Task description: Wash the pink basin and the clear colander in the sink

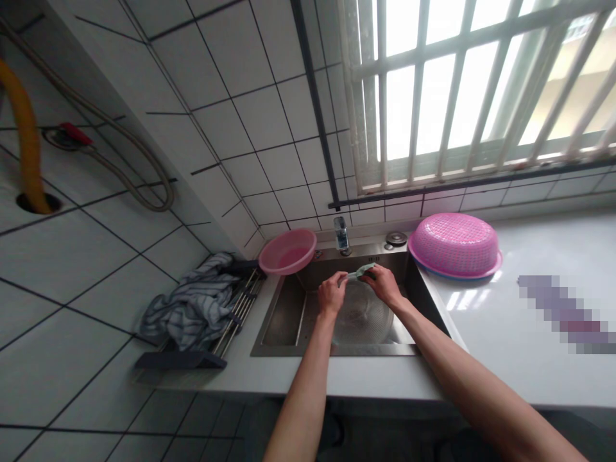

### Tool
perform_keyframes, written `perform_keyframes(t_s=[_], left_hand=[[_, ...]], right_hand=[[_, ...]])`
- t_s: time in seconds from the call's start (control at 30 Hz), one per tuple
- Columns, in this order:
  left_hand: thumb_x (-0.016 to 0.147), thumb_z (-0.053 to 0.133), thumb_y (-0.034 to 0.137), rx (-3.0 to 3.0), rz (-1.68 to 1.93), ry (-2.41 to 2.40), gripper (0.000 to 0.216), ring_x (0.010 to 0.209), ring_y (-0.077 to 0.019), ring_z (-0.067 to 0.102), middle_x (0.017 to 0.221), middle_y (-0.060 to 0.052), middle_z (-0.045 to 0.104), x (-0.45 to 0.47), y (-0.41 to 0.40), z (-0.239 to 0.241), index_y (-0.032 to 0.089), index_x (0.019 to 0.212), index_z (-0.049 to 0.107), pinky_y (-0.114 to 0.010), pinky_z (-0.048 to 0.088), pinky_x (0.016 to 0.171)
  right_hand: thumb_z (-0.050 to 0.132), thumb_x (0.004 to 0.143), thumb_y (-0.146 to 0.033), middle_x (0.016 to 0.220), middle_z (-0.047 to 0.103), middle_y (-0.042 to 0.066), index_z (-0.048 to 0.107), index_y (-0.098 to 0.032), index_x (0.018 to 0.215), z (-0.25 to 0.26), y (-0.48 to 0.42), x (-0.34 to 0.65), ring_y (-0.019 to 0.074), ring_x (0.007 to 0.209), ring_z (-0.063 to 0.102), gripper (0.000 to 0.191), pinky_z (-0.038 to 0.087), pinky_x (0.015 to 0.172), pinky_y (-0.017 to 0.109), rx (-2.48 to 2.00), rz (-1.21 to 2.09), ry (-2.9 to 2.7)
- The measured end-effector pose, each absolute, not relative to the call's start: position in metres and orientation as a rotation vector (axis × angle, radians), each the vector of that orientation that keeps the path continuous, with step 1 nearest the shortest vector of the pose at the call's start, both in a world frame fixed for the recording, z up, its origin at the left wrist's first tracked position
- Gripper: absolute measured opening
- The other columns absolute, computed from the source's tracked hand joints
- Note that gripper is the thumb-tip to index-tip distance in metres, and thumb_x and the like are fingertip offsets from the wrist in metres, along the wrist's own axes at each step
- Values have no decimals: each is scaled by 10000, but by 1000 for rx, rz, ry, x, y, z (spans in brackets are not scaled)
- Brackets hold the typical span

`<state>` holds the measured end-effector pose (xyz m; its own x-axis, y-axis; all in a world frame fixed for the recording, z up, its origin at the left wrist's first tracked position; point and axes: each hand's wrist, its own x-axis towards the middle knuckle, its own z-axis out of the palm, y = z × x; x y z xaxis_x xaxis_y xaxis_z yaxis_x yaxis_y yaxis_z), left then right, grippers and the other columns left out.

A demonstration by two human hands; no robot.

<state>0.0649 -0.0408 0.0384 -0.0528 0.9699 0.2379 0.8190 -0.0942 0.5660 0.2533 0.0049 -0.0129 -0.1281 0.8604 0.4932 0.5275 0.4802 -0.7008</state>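
Both my hands reach into a steel sink (283, 321). My left hand (332, 294) is closed on the rim of a round metal bowl (362, 317) that stands tilted in the sink. My right hand (384, 282) is closed on a pale green cloth (362, 271) and presses it against the bowl's upper edge. The cloth stretches between the two hands.
A faucet (341, 233) stands behind the sink. A pink basin (287, 251) sits at the sink's back left corner. An upturned pink basket (455, 245) lies on the white counter (520, 346) at right. A striped towel (195, 307) lies on a rack at left. A barred window is above.
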Motion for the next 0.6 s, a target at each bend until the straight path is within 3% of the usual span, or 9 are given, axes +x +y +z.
perform_keyframes(t_s=[0.13,0.37,0.6], left_hand=[[999,629,288,1984,839,1843,231,1112,-269,743,1158,-35,810,70,-40,34,362,1163,775,-329,506,952],[965,681,296,1719,1098,1945,203,1153,-248,726,1205,-33,800,51,-32,33,322,1148,766,-318,508,985],[962,667,254,1887,945,1749,191,1117,-232,738,1144,-6,811,70,-34,22,339,1094,776,-313,512,968]], right_hand=[[730,918,-219,1104,783,76,807,-248,1050,-11,2,246,252,992,749,156,573,892,356,-1098,422,-1887],[748,891,-235,1058,814,59,815,-243,1051,-21,13,265,258,972,771,174,586,913,369,-1205,518,-1649],[752,885,-193,1097,807,59,819,-266,1034,-14,3,248,255,983,768,178,578,888,348,-1129,435,-1908]])
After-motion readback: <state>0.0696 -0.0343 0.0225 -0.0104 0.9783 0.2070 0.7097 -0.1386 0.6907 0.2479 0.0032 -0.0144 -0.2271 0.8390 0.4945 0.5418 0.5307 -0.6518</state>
